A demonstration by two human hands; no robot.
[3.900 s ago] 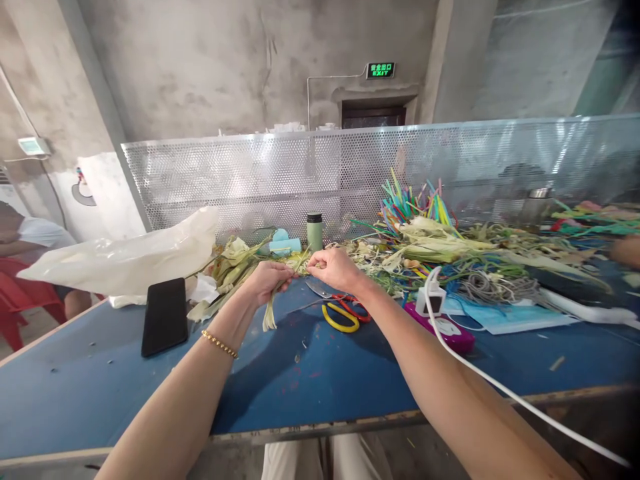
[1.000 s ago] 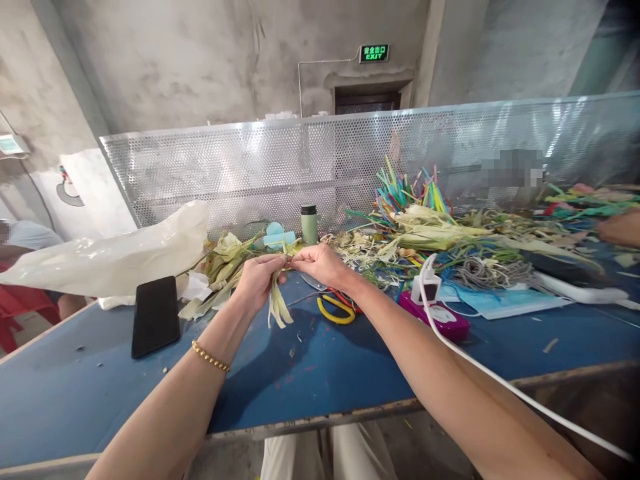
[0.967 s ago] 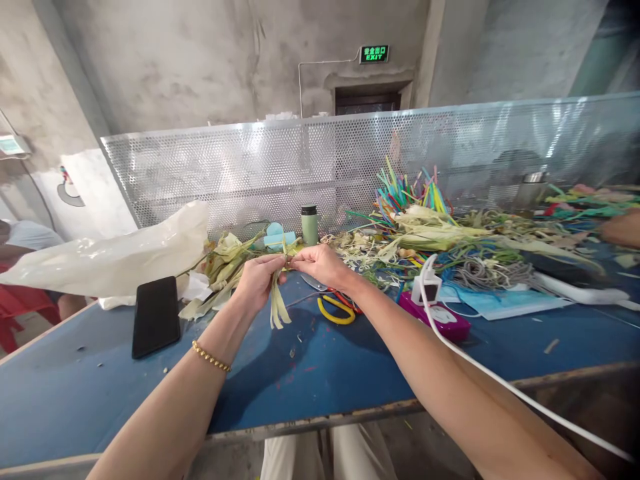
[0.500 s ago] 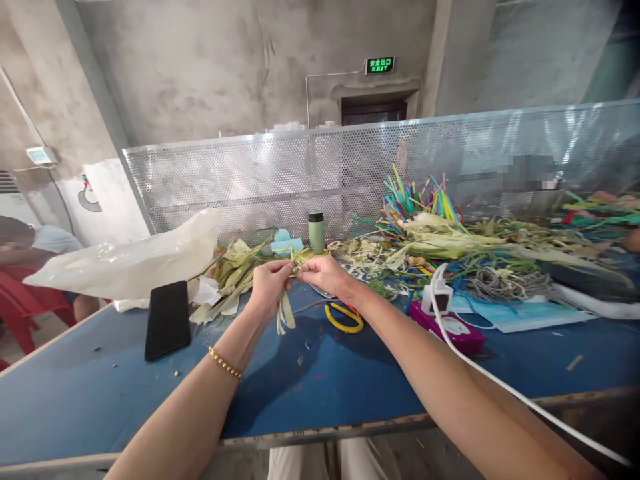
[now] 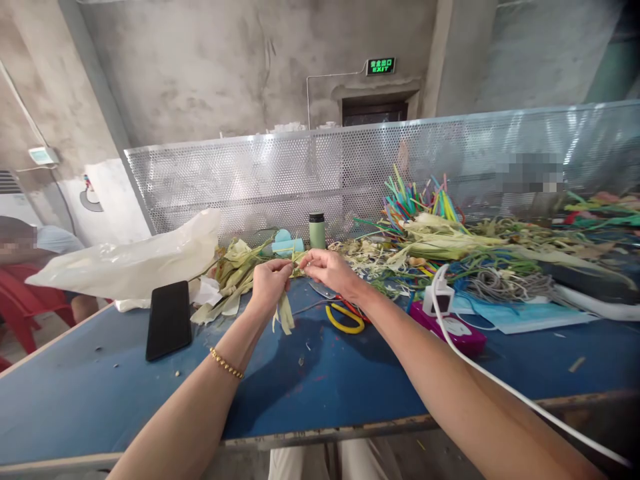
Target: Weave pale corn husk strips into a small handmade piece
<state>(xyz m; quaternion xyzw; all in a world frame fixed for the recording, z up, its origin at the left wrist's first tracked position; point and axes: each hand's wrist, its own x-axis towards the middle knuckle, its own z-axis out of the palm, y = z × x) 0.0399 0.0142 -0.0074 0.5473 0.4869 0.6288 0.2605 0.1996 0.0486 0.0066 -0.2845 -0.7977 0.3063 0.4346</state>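
Note:
My left hand (image 5: 271, 283) is closed in a pinch on a pale green corn husk (image 5: 285, 312), whose strips hang below the fingers over the table. Close beside it, my right hand (image 5: 330, 272) has thumb and fingers drawn together at the husk's upper end. Whatever lies between those right fingertips is too small to make out. Below the right wrist lies a pair of scissors with yellow and red handles (image 5: 345, 327); the forearm hides part of them. Behind both hands stands a green bottle with a black lid (image 5: 317, 231).
A black phone (image 5: 169, 320) and a plastic bag (image 5: 135, 263) lie left on the blue table (image 5: 320, 393). To the right are a purple power strip (image 5: 463, 335) with a white cable, blue masks (image 5: 535, 313), corn husks and colourful stems (image 5: 417, 197). A perforated metal screen (image 5: 240, 177) stands behind.
My right hand has shifted slightly up, its fingers less tightly bunched. The hanging husk strips have turned and look wider. My left hand stays nearly in place.

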